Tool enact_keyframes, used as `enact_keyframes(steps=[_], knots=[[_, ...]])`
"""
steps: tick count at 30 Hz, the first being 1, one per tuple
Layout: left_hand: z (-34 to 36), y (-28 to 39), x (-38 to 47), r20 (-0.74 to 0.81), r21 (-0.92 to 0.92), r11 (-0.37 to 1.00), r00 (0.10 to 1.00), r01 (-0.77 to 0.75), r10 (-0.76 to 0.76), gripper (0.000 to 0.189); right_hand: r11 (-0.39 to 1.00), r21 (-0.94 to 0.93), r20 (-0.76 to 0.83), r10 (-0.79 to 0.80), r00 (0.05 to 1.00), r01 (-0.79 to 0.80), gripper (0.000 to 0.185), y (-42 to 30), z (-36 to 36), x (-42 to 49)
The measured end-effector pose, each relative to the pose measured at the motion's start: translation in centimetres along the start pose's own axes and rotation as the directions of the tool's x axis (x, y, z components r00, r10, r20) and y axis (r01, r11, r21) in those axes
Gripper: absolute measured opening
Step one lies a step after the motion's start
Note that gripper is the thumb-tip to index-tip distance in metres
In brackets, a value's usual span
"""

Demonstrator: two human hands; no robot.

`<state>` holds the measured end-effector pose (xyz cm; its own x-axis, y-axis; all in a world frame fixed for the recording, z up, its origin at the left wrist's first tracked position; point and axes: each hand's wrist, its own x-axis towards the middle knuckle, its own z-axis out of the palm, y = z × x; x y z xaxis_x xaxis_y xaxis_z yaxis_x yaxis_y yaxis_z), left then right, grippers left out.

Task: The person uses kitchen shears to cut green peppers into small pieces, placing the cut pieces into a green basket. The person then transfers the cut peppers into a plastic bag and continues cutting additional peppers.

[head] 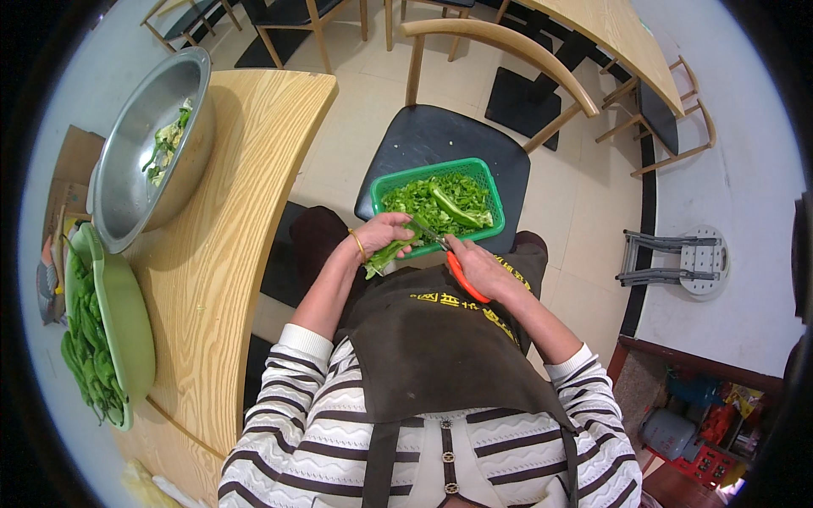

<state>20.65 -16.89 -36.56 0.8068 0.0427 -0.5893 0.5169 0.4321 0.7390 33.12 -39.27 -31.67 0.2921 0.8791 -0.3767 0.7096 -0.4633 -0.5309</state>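
A split green pepper is held in my left hand, over the near left edge of a green plastic basket. My right hand grips orange-handled scissors, their blades at the pepper. Cut green pepper pieces fill the basket, and a long opened pepper half lies on top of them. The basket rests on the black seat of a wooden chair before me.
On the wooden table at left stand a metal basin with pepper scraps and a light green tub of whole green peppers. A folded stool leans by the right wall. More tables and chairs stand beyond.
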Motion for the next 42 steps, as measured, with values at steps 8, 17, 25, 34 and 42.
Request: enact_keyframes(steps=[8,17,25,34,42], knots=[[-1.3,-1.2,1.7,0.016,0.039,0.998,0.999,0.049,-0.049,0.013,0.999,0.040,0.048,0.027,0.998,-0.029,0.041,0.4,0.2,0.5],[-1.4,-1.6,1.9,-0.061,0.002,1.000,0.998,0.017,-0.017,0.010,0.998,0.055,0.106,0.022,0.994,-0.028,0.042,1.3,-0.1,0.1],[-0.5,-2.0,1.6,-0.057,0.007,0.999,0.997,-0.052,0.052,0.015,0.998,0.024,0.073,0.050,0.996,-0.052,0.038,0.0,-0.1,0.5],[-1.2,-2.1,2.3,-0.053,-0.009,1.000,0.999,0.005,-0.005,0.010,0.999,0.020,0.000,-0.027,1.000,0.027,0.033,1.4,1.2,1.0],[-1.1,-2.3,2.4,-0.114,-0.063,0.998,0.993,-0.029,0.021,0.010,0.998,0.065,0.065,-0.012,0.998,0.008,0.046,1.9,0.6,0.1]])
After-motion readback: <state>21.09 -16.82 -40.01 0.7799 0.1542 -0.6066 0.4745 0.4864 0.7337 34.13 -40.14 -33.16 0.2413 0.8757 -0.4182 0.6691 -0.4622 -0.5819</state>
